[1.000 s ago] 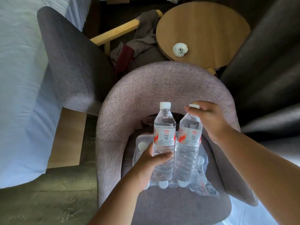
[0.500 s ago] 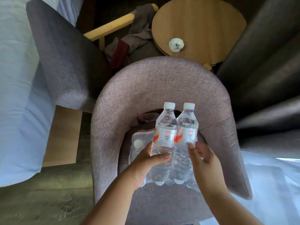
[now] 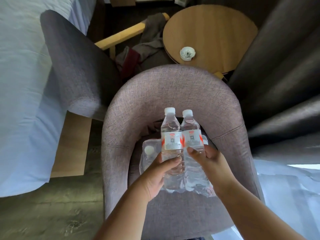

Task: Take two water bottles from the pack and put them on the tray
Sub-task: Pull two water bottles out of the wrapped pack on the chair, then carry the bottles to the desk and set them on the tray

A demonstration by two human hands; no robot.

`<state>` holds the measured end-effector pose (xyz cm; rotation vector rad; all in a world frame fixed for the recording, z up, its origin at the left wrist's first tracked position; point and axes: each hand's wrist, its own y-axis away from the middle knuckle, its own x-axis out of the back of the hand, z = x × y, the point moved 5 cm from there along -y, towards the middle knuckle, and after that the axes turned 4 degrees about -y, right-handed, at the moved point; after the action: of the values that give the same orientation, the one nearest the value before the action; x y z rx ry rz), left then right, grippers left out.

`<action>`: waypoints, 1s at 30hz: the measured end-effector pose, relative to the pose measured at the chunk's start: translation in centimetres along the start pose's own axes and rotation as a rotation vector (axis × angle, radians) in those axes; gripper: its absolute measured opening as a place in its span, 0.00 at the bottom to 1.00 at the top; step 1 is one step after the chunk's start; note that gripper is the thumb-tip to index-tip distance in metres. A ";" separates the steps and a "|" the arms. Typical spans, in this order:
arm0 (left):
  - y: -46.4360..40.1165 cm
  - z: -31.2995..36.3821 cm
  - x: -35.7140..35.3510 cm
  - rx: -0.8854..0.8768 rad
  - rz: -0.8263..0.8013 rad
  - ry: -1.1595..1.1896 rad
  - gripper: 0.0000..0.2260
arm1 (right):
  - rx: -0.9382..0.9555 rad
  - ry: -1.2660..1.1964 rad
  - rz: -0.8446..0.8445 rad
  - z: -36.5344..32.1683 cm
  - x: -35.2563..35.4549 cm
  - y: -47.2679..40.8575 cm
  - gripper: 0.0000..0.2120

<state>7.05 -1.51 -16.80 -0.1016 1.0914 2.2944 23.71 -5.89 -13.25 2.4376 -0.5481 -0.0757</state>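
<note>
Two clear water bottles with white caps and red-and-white labels stand side by side above the plastic-wrapped pack (image 3: pixel 149 153) on the seat of a grey armchair (image 3: pixel 173 87). My left hand (image 3: pixel 161 172) is wrapped around the lower body of the left bottle (image 3: pixel 171 135). My right hand (image 3: pixel 206 161) grips the right bottle (image 3: pixel 191 134) below its label. One white cap still shows inside the pack at the left. No tray is in view.
A round wooden table (image 3: pixel 213 28) with a small white ashtray (image 3: pixel 187 53) stands behind the armchair. A second grey chair (image 3: pixel 72 66) with clothes on it is at the left, beside a bed with white sheets (image 3: pixel 22 84). Dark curtains (image 3: pixel 285 75) hang at the right.
My right hand has dropped from the right bottle's cap to its body. Both bottles now sit closer together, held upright over the pack.
</note>
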 end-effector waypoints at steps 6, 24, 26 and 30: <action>4.1 3.7 -1.9 -0.076 0.052 0.057 0.25 | 0.071 -0.070 0.009 -4.2 0.4 3.4 0.08; 33.3 32.4 -15.0 -0.763 -0.025 -0.053 0.20 | 0.739 -0.270 0.055 -36.3 3.1 31.7 0.11; 35.8 34.1 -16.2 -0.833 -0.057 -0.051 0.21 | 0.797 -0.283 0.046 -38.4 3.4 34.5 0.12; 39.2 36.3 -17.7 -0.896 -0.118 -0.043 0.23 | 0.854 -0.337 0.047 -41.0 3.8 38.1 0.14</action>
<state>6.82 -2.69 39.48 -0.4434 -0.0333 2.4796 20.71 -11.20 42.50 3.2638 -0.9300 -0.2869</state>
